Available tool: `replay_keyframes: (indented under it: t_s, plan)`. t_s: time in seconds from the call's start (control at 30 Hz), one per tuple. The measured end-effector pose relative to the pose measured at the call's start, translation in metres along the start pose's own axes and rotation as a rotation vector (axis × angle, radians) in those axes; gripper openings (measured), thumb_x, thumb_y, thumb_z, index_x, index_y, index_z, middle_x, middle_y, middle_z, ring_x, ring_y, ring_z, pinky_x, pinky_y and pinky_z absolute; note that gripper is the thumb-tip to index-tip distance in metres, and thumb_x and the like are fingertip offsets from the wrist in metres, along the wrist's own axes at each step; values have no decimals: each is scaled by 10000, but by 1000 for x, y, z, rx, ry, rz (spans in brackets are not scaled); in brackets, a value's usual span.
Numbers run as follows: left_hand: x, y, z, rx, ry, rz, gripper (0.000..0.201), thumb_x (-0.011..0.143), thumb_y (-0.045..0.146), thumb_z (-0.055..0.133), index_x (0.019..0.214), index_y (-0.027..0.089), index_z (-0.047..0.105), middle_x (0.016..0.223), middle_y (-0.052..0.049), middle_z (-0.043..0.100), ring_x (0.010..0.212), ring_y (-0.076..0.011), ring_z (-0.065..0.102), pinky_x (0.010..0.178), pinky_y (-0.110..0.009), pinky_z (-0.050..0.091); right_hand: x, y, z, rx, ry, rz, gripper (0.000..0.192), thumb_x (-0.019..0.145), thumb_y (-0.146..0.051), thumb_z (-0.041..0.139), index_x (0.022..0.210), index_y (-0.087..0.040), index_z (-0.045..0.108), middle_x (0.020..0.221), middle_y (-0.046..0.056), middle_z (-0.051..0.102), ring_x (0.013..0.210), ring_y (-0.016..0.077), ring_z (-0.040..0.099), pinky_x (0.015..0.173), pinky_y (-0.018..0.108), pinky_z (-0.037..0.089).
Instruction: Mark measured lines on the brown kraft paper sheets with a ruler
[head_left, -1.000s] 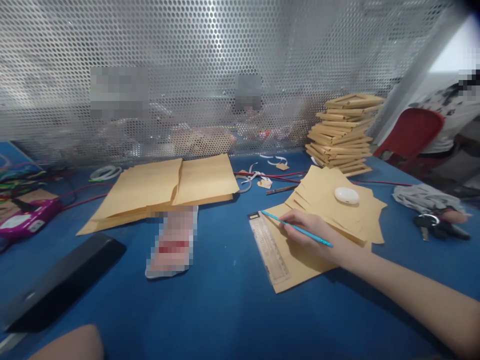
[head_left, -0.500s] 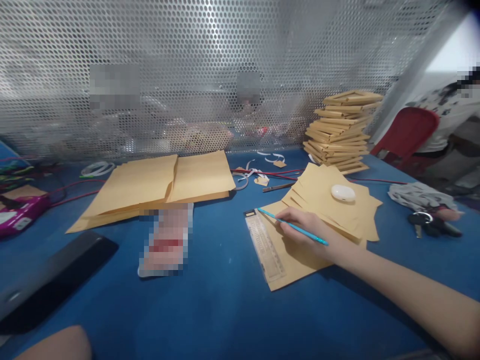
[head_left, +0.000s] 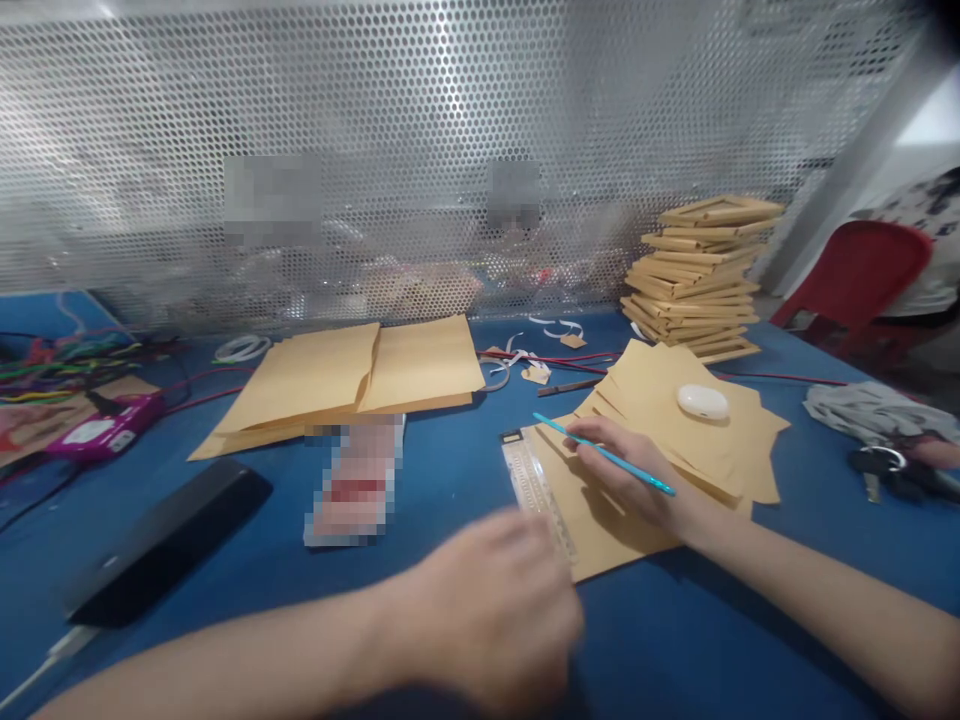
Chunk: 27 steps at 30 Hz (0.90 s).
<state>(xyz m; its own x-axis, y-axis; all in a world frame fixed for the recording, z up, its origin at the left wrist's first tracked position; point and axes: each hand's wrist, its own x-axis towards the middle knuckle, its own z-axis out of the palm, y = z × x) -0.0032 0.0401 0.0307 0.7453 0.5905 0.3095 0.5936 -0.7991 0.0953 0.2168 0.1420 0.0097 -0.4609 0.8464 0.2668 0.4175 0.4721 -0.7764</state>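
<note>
My right hand (head_left: 626,470) rests on a brown paper sheet (head_left: 600,520) and holds a thin blue pencil (head_left: 604,455) that points up and left. A clear ruler (head_left: 538,490) lies along the sheet's left edge. My left hand (head_left: 495,600) is blurred, raised over the blue table (head_left: 450,470) just below the ruler's near end, with nothing in it. Whether its fingers are apart or closed does not show. A loose pile of brown sheets (head_left: 690,430) lies behind my right hand with a white oval object (head_left: 703,402) on top.
Large brown envelopes (head_left: 352,375) lie centre-left. A black flat device (head_left: 169,540) sits near left, a pink item (head_left: 105,435) and cables farther left. Stacked brown frames (head_left: 701,280) stand by the perforated metal screen (head_left: 420,150). Keys (head_left: 892,470), grey cloth (head_left: 874,410), a red chair (head_left: 851,285) are at right.
My left hand has come up from the bottom left corner to the middle, close to the ruler. My right hand with the pencil has stayed on the sheet.
</note>
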Motion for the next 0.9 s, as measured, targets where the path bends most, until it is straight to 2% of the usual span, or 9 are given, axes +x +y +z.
replay_keyframes:
  t_s: [0.07,0.1,0.13,0.2,0.37,0.9]
  plan:
    - [22,-22,5,-4,-38,-109,475,923,365,525,1334,141,444,1378,-165,444,1248,-291,438,1031,-484,361,1,1,0,2,7,-17,262,925,-382,471,1101,-227,587,1040,68,665,885,203,636,737,316,515]
    - [30,-31,8,-5,-68,-193,606,894,375,529,1395,82,357,1445,-198,358,1346,-311,309,1102,-481,258,1,1,0,-5,11,-17,264,923,-385,478,1104,-230,589,1057,70,665,907,208,635,752,318,513]
    - [34,-38,11,-25,-129,-285,723,881,433,517,1449,73,251,1514,-190,229,1404,-306,176,1136,-475,174,1,2,0,-11,11,-8,264,922,-387,481,1105,-230,591,1068,71,665,920,211,635,759,319,513]
    - [37,-49,17,-45,-181,-332,833,865,543,489,1476,71,179,1542,-167,131,1424,-294,74,1151,-473,99,0,5,0,-7,2,29,258,927,-387,472,1092,-228,591,1051,70,668,893,206,645,740,319,518]
    - [26,-59,29,-101,-261,-402,910,844,685,421,1481,74,200,1532,-159,128,1414,-296,118,1145,-458,147,-2,9,-1,-20,-66,31,240,932,-376,461,1090,-241,582,995,43,673,844,189,647,717,311,516]
    - [27,-58,31,-173,-248,-484,944,782,667,516,1479,100,224,1539,-146,129,1417,-287,122,1148,-459,150,-1,10,-2,-81,-82,94,253,927,-401,465,1078,-277,626,1093,34,682,967,225,635,791,347,517]
